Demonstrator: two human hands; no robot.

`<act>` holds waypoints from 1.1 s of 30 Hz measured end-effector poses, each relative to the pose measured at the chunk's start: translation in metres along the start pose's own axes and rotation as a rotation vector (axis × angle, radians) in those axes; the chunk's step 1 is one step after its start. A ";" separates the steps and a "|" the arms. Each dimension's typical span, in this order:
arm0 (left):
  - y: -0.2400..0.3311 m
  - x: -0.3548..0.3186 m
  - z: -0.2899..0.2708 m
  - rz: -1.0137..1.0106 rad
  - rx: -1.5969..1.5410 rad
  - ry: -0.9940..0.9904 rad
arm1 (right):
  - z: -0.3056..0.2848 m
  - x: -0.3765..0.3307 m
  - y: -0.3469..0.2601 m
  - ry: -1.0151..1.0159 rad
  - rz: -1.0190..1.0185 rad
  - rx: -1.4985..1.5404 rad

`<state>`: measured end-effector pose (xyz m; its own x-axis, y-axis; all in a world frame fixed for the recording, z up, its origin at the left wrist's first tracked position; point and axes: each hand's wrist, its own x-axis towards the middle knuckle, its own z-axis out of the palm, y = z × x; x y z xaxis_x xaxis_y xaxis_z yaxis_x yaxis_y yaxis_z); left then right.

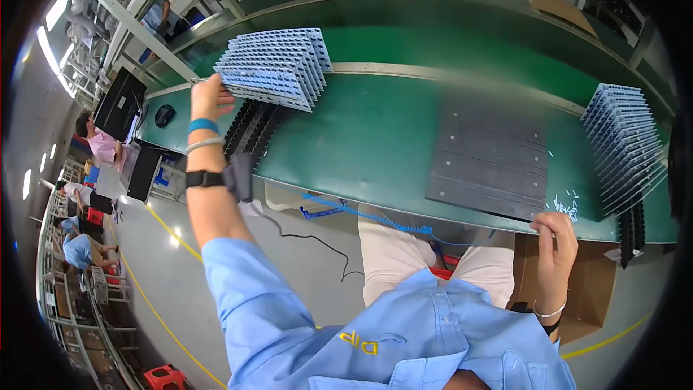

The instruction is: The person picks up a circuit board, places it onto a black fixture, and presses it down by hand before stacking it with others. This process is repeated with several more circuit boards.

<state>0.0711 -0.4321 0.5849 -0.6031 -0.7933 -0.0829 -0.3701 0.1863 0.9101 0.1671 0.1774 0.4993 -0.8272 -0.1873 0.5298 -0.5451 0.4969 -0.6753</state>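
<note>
Left hand (207,97) at blue panel stack (274,66), perhaps gripping it.

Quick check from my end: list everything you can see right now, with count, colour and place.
Stack of panels: one, pale blue-grey, fanned on a dark rack at the left of the bench, at the left hand.
Second stack of panels: one, pale blue-grey, on a rack at the right end.
Flat plate: one, dark grey, on the bench in front of the person.
Small loose bits: a scatter, white, near the plate's right corner.
Bench: one, green top.
Coiled cord: one, blue, along the bench's near edge.
Cardboard box: one, brown, under the bench at the right.
Other people: several, seated far left.
Left hand: raised, touching the left stack; wristbands below it.
Right hand: at the bench's near edge.
</note>
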 end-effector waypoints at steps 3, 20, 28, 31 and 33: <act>0.013 -0.050 -0.048 0.205 -0.087 -0.083 | -0.002 0.001 0.008 -0.039 -0.033 0.083; 0.073 -0.323 0.097 1.215 0.454 -0.823 | -0.041 0.069 0.040 0.037 0.099 0.375; 0.070 -0.336 0.178 1.575 0.431 -0.947 | -0.073 0.043 0.061 -0.287 0.306 0.488; 0.059 -0.326 0.197 1.596 0.409 -0.901 | -0.075 0.035 0.068 -0.251 0.321 0.501; 0.051 -0.323 0.206 1.585 0.452 -0.887 | -0.069 0.028 0.081 -0.243 0.332 0.519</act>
<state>0.1014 -0.0464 0.5745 -0.6187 0.7140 0.3278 0.7836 0.5906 0.1925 0.1090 0.2704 0.4947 -0.9369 -0.3102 0.1613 -0.2009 0.1000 -0.9745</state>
